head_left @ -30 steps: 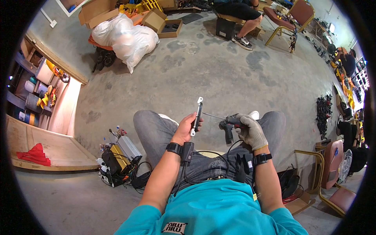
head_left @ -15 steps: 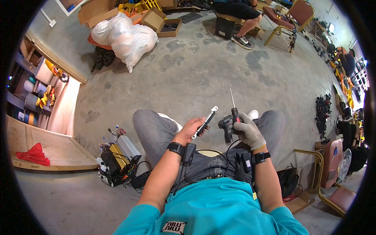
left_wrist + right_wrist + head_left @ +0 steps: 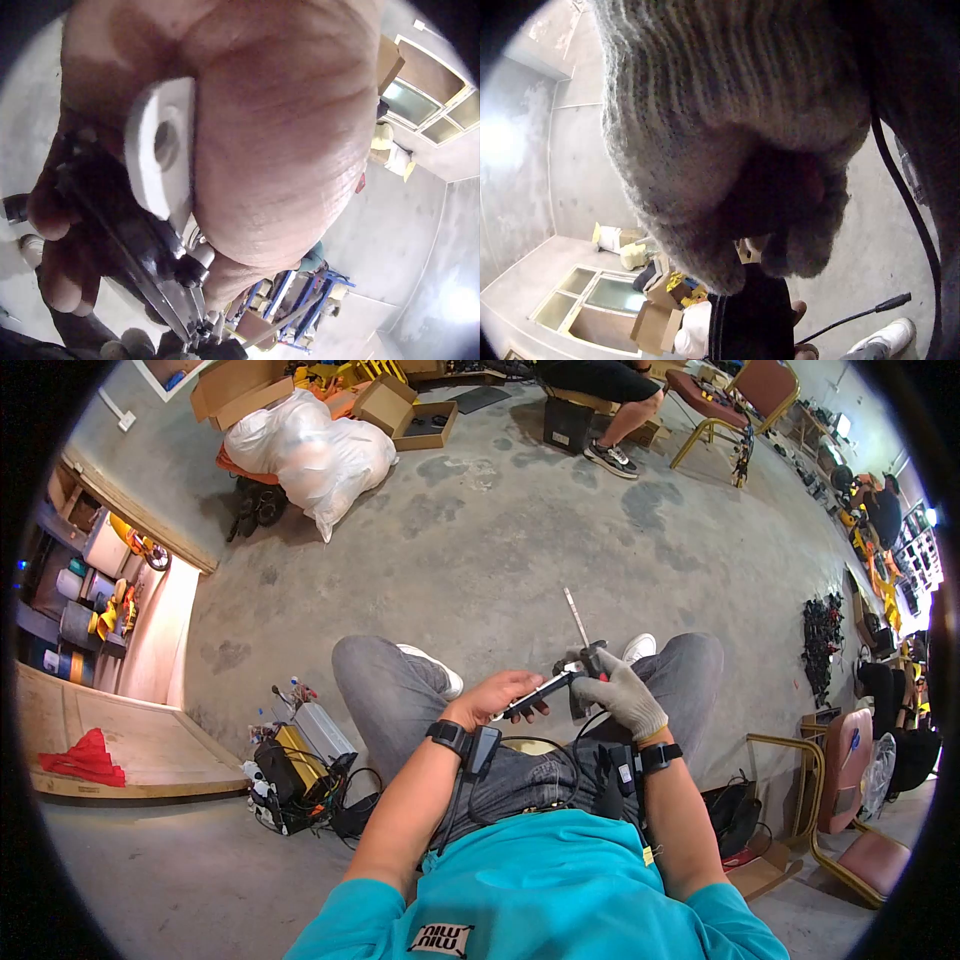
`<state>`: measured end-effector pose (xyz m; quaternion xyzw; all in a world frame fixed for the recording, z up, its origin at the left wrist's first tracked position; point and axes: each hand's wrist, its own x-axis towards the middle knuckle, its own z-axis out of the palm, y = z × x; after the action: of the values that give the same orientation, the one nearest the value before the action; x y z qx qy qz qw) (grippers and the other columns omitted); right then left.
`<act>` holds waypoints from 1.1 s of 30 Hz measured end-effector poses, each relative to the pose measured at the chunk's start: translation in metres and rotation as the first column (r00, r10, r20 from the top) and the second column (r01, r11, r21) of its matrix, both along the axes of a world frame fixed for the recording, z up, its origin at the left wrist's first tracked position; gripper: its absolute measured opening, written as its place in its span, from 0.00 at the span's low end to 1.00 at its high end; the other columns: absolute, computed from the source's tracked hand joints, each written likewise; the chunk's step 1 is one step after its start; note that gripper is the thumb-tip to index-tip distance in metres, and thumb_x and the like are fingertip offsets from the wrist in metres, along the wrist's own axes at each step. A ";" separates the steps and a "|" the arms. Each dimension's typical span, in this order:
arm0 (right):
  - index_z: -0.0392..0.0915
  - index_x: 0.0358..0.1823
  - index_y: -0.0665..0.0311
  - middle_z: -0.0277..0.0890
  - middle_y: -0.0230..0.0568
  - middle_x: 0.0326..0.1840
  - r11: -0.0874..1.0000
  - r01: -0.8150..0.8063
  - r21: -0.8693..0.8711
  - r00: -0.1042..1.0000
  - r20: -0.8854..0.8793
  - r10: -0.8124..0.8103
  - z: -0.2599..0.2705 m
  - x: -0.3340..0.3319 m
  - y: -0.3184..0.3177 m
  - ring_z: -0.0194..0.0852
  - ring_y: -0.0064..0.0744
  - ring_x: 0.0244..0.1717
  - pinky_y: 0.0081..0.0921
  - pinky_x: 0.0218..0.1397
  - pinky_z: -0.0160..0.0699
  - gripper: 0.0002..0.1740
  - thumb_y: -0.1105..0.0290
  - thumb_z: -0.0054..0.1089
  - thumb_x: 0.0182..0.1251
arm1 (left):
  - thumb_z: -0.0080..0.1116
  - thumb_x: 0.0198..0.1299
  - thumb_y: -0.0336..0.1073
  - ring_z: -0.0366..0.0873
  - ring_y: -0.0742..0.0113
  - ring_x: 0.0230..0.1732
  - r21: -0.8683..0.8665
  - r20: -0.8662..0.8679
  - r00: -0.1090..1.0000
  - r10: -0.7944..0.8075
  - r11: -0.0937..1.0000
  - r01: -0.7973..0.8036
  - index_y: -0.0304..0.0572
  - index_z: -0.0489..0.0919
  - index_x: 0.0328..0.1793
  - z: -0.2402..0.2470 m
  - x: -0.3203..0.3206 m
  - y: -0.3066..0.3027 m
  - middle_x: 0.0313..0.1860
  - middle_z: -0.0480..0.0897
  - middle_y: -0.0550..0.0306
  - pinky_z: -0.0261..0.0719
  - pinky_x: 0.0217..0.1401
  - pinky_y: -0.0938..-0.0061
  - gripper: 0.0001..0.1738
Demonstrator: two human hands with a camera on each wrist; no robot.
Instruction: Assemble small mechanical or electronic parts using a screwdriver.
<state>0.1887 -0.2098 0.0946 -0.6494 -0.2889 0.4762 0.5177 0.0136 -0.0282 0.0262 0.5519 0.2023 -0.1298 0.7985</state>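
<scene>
A slim black bar with white end brackets (image 3: 542, 691) lies in my bare left hand (image 3: 494, 698), gripped between thumb and fingers. In the left wrist view, one white bracket (image 3: 137, 169) with a round hole sticks out beside the palm. My right hand (image 3: 632, 702), in a knitted grey glove, holds a screwdriver (image 3: 575, 614) with a dark and red handle, its shaft slanting up and away. The bar's far end is right at the gloved fingertips. In the right wrist view, the glove hides most of the handle. A black tool (image 3: 577, 707) shows partly behind the bar.
Black cables run from the wrist cameras across my lap. To the left stand a silver-and-gold box (image 3: 318, 732) with wires and a wooden board with a red cloth (image 3: 85, 758). A white bag (image 3: 330, 460) sits ahead, a chair (image 3: 850, 770) to the right, and another person's leg (image 3: 633, 420) ahead.
The screwdriver has swung from pointing left to pointing up and away. My left hand has tilted the bar rightward and brought its far end to the gloved right hand.
</scene>
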 end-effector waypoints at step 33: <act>0.79 0.53 0.68 0.77 0.32 0.40 0.979 -0.198 -0.045 0.980 -0.005 0.198 -0.016 0.003 -0.001 0.73 0.20 0.33 0.20 0.34 0.76 0.25 0.50 0.59 0.72 | 0.51 0.76 0.56 0.88 0.54 0.36 -0.215 0.196 0.932 0.306 0.941 -0.263 0.38 0.80 0.47 0.011 -0.004 0.003 0.38 0.86 0.48 0.86 0.39 0.65 0.25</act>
<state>0.1919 -0.2104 0.0781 -0.6287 -0.3411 0.5320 0.4532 0.0092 -0.0253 0.0370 0.4513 0.1751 0.0332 0.8744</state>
